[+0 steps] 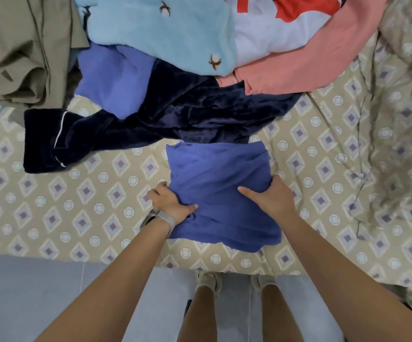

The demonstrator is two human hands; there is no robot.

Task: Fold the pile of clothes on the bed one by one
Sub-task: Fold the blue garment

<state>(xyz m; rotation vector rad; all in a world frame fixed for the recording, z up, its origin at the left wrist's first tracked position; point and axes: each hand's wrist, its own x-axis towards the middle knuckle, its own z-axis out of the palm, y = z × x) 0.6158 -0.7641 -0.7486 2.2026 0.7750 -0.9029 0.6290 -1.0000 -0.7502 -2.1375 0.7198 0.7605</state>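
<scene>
While both hands grip its side edges, the folded blue garment (218, 191) lies lengthwise away.

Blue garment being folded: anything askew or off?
Slightly. The blue garment, gripped by the left hand and right hand, is bunched and wrinkled, its near edge uneven. No damage visible.

A home bedroom: a bed (323, 149) under a beige diamond-patterned sheet, a rumpled matching duvet (402, 95) at one side, a pile of household clothes (175, 70) heaped on it, grey tiled floor (39, 292) beside it.
</scene>
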